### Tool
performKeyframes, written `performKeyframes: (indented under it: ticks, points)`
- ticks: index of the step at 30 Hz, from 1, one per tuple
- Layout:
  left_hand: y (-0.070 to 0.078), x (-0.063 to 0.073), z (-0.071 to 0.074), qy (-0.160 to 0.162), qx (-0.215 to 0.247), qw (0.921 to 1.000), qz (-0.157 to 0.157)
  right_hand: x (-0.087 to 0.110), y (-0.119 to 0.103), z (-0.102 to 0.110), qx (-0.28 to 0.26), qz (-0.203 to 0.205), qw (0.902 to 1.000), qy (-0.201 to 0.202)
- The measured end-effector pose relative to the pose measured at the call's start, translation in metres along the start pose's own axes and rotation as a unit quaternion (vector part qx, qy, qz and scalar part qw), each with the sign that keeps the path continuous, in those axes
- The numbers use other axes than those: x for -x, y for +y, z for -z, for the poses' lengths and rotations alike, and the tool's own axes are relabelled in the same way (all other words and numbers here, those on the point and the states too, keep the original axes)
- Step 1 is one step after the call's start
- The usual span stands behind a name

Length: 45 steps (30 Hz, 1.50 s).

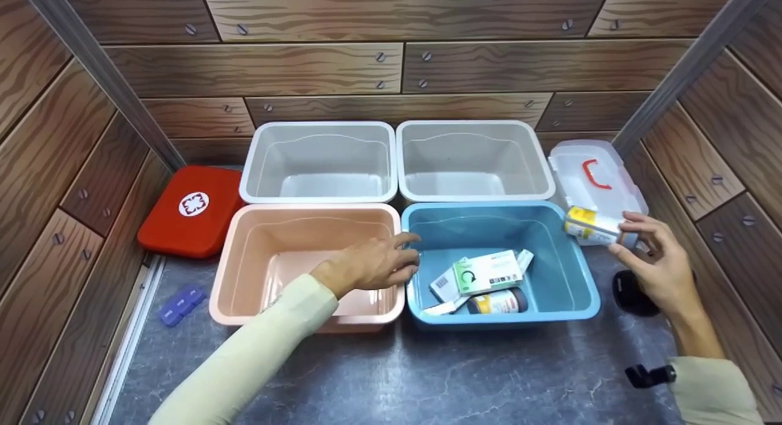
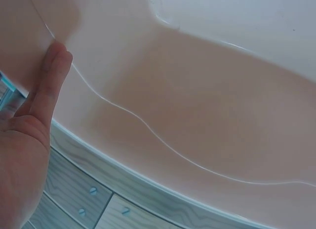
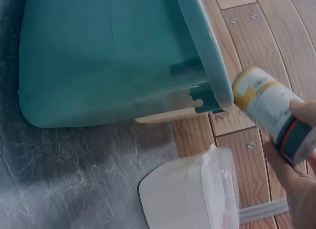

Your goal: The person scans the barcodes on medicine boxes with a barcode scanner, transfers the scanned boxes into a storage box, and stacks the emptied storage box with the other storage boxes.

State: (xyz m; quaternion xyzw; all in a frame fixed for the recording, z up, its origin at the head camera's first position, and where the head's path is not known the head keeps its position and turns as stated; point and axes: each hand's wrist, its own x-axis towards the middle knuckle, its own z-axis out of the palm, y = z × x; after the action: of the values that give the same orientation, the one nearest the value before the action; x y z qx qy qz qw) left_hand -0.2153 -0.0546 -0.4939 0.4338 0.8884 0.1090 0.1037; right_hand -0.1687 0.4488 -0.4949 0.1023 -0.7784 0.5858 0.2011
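My right hand (image 1: 663, 263) grips a pill bottle (image 1: 592, 226) with a white and yellow label at the right rim of the blue bin (image 1: 553, 229). Seen from the right wrist, the bottle (image 3: 266, 103) is tilted, its dark cap end between fingers and thumb. My left hand (image 1: 382, 263) lies with loosely extended fingers over the rim where the peach bin (image 1: 308, 210) meets the blue one. The left wrist view shows its fingers (image 2: 49, 86) along the peach wall. In the blue bin are a white and green box (image 1: 489, 272), another pill bottle (image 1: 498, 301) and several white boxes.
Two grey bins (image 1: 321, 132) (image 1: 467, 132) stand behind. A red first-aid case (image 1: 183, 220) and a purple pill organizer (image 1: 182, 304) are on the left. To the right are a clear box with a red handle (image 1: 592, 181) and a black object (image 1: 632, 294).
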Motion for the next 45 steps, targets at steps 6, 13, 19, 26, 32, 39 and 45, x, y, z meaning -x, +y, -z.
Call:
performKeyframes:
  ticks: [6,13,19,26,32,39,45]
  points:
    - [0.001,0.0,0.001,0.0,0.001,1.0,0.0,0.01,0.006,0.009,0.017,-0.003,0.9992,0.037]
    - [0.0,0.001,0.0,0.006,0.001,1.0,0.003,0.025,0.015,0.014,0.044,-0.076,0.9927,0.083]
    - [0.0,0.001,-0.001,0.017,-0.006,0.9998,0.002,0.038,0.027,0.018,0.162,-0.174,0.9598,0.15]
    - [0.0,0.0,-0.001,0.014,-0.004,0.9999,0.001,0.062,0.039,0.017,0.265,-0.292,0.9028,0.172]
    - [0.0,-0.001,-0.001,0.007,-0.001,1.0,0.003,0.083,0.054,0.005,0.248,-0.318,0.8868,0.226]
    - [0.0,0.0,-0.002,0.008,-0.005,0.9999,0.004,0.096,0.066,-0.008,0.162,-0.348,0.8753,0.294]
    - [0.0,0.001,-0.002,0.023,-0.006,0.9997,-0.006,0.1,0.068,-0.016,0.083,-0.359,0.867,0.335]
